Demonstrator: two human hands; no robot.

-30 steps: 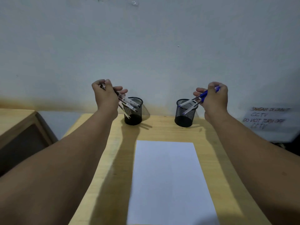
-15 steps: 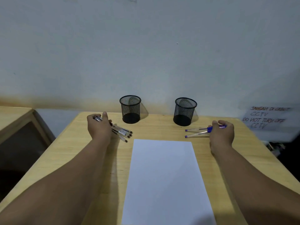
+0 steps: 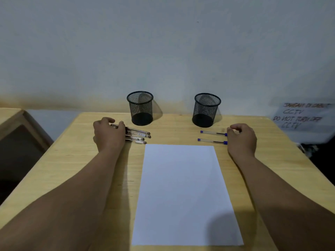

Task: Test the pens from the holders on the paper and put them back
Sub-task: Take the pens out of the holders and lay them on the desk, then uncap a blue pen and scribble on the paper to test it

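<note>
On the desk [image 3: 281, 160], the sheet of paper [image 3: 183, 192] lies in the middle. At the far edge stand 2 mesh pen holders, the left holder [image 3: 140, 108] and the right holder [image 3: 206, 109]. The clear pens [image 3: 138, 136] lie left of the paper's far corner, 2 capped pens [image 3: 213, 137] right of it.

Both hands rest on pens [image 3: 138, 136] beside the paper [image 3: 183, 192], below two mesh holders [image 3: 140, 108]

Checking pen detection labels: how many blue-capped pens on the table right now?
2. Far blue-capped pen and near blue-capped pen lie side by side between the right holder and the paper, beside the right hand, which may hide more.
</note>
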